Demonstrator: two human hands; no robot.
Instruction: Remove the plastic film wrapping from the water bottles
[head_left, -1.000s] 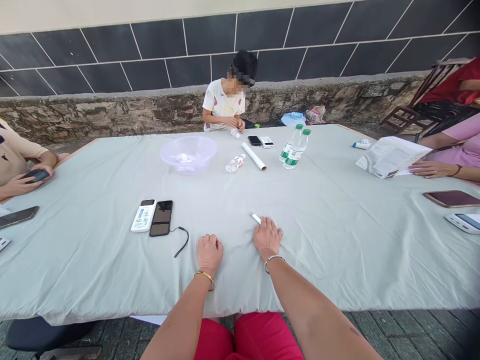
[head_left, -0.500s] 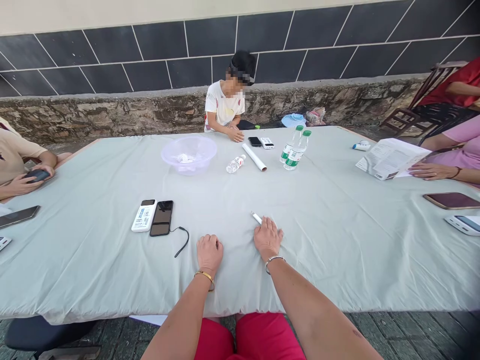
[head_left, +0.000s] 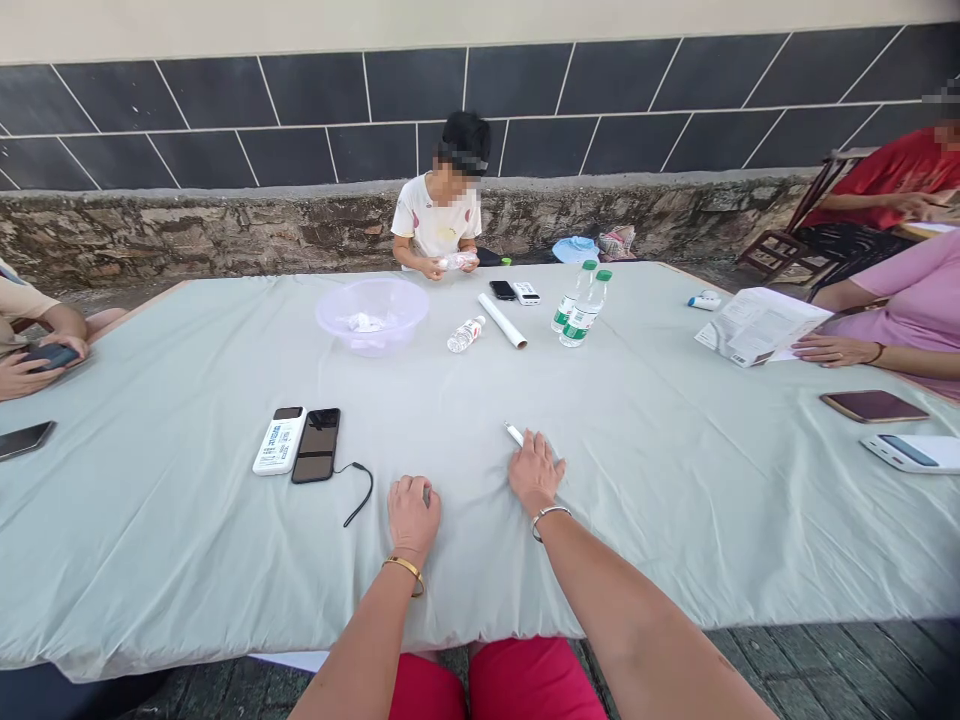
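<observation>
My left hand (head_left: 411, 515) rests on the cloth-covered table (head_left: 645, 520) with its fingers curled into a fist. A small dark grey spot shows beside the thumb; what it is I cannot make out. Further right, my right hand (head_left: 535, 468) lies palm down over a slim white pen (head_left: 514, 434), whose front end sticks out past the fingers. To the left of my left hand are a black phone (head_left: 316, 446) with a wrist strap (head_left: 363, 485) and a white power bank (head_left: 279, 441), side by side.
Toward the far side stand a translucent purple basin (head_left: 373, 318) and two green-capped water bottles (head_left: 582, 318). Between them lie a small bottle (head_left: 466, 335) and a white roll (head_left: 502, 321). A person (head_left: 437, 215) sits opposite; another at right holds a leaflet (head_left: 761, 325).
The person opposite has sat up and now holds a clear wrapped item in both hands, where a hand lay on the table before. My hands have stayed nearly still; the view has shifted slightly.
</observation>
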